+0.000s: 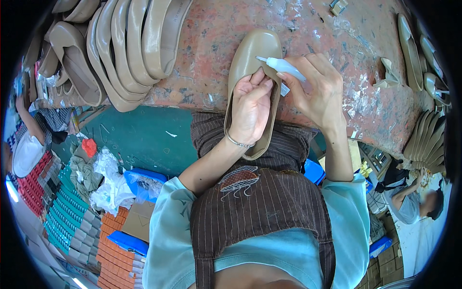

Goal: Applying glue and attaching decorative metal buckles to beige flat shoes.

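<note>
A beige flat shoe (pixel 255 48) lies on the worn worktable with its toe pointing away from me and its heel over the near edge. My left hand (pixel 252 103) is inside the shoe's opening, its fingertips closed at the front of the opening near the vamp edge. My right hand (pixel 315 86) grips a small translucent glue bottle (pixel 288 69) with a thin nozzle. The nozzle points left, just over the upper near the front of the opening; whether it touches cannot be made out. A small white piece shows beside the shoe below the bottle.
Rows of beige shoes (pixel 130 53) stand nested at the table's left. More shoes (pixel 409 53) lie along the right edge, near a crumpled beige scrap (pixel 388 73). The worktable (pixel 207 58) is stained and scuffed. Blue bins (pixel 144 183) stand below on the left; other people sit at both sides.
</note>
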### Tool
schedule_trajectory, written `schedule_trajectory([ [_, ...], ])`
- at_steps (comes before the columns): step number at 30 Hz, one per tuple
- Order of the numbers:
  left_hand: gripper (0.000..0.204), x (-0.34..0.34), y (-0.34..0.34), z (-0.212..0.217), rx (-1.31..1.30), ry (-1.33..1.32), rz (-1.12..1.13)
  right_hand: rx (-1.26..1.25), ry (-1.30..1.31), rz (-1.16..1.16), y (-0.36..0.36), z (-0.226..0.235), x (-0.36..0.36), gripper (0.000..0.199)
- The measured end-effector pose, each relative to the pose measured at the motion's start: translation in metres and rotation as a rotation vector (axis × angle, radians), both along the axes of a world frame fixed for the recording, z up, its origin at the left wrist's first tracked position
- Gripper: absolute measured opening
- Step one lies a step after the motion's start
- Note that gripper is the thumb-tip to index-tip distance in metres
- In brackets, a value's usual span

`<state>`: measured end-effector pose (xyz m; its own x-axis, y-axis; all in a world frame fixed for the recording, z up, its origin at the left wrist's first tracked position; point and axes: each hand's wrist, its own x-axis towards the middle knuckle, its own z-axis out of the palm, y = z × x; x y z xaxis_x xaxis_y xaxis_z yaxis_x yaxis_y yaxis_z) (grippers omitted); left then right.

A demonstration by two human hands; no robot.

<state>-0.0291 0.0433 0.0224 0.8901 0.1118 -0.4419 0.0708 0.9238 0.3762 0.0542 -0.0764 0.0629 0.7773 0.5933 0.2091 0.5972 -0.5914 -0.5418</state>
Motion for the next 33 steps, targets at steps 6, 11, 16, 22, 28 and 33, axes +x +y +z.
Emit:
schedule_trajectory([
  [6, 0.042, -0.002, 0.001, -0.003, -0.024, -0.006, 0.03, 0.002, 0.007, -0.022, -0.008, 0.003, 0.002, 0.018],
  [11, 0.031, 0.001, -0.001, 0.001, -0.04, 0.064, 0.098, 0.146, 0.084, -0.098, -0.016, -0.002, 0.006, 0.016],
  [16, 0.022, -0.005, 0.0, -0.013, -0.122, 0.033, 0.074, 0.6, 0.331, -0.369, -0.006, -0.044, 0.023, 0.023],
  [22, 0.017, -0.006, 0.001, -0.012, -0.126, 0.055, 0.108, 0.15, -0.088, -0.223, 0.001, -0.076, 0.036, 0.037],
  [28, 0.015, -0.006, 0.003, -0.006, -0.094, 0.088, 0.11, 0.208, -0.032, -0.755, -0.026, -0.044, 0.067, 0.032],
  [33, 0.012, -0.004, -0.001, -0.009, -0.155, 0.1, 0.139, -0.234, -0.207, -0.832, -0.024, -0.05, 0.115, 0.033],
])
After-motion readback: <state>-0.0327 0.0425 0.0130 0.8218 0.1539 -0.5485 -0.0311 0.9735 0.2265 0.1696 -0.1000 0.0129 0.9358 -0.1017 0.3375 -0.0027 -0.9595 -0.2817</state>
